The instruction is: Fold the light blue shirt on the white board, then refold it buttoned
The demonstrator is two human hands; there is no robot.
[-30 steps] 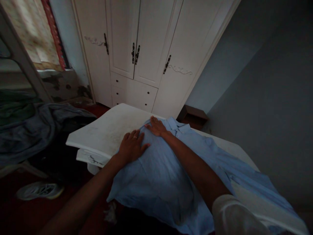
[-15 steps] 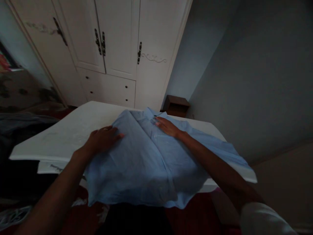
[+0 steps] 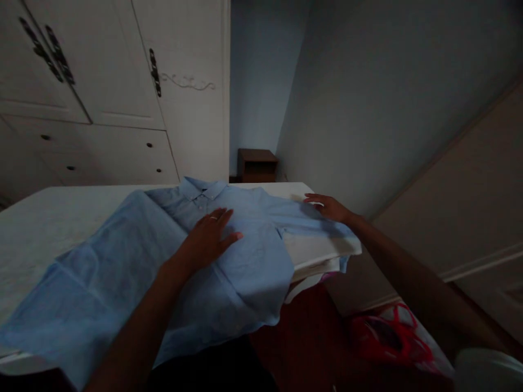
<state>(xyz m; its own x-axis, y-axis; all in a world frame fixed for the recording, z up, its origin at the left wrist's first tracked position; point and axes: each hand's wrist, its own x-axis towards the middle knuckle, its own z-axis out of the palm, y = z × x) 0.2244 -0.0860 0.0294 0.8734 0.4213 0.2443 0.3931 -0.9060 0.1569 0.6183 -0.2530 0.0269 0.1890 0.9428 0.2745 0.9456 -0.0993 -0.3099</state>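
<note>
A light blue button-up shirt (image 3: pixel 253 245) lies front side up over a white board (image 3: pixel 36 218), its collar toward the far edge. My left hand (image 3: pixel 210 237), with a ring on one finger, rests on the shirt's chest below the collar, fingers spread. Over on the right, my right hand (image 3: pixel 327 207) is at the upper edge of the shirt's sleeve, fingers stretched out and thumb hidden. That sleeve reaches across the board's right end, and its cuff hangs below the edge. The other sleeve spreads toward the lower left.
A white wardrobe (image 3: pixel 196 125) with dark handles stands behind the board. Beyond the far edge is a small brown cabinet (image 3: pixel 258 155) near the grey wall (image 3: pixel 351 98). A red bag (image 3: pixel 379 337) sits on the floor at lower right.
My view has turned right. My left hand moved from the shirt's left side onto its chest, and my right hand went from the collar out to the sleeve, which now lies spread out.
</note>
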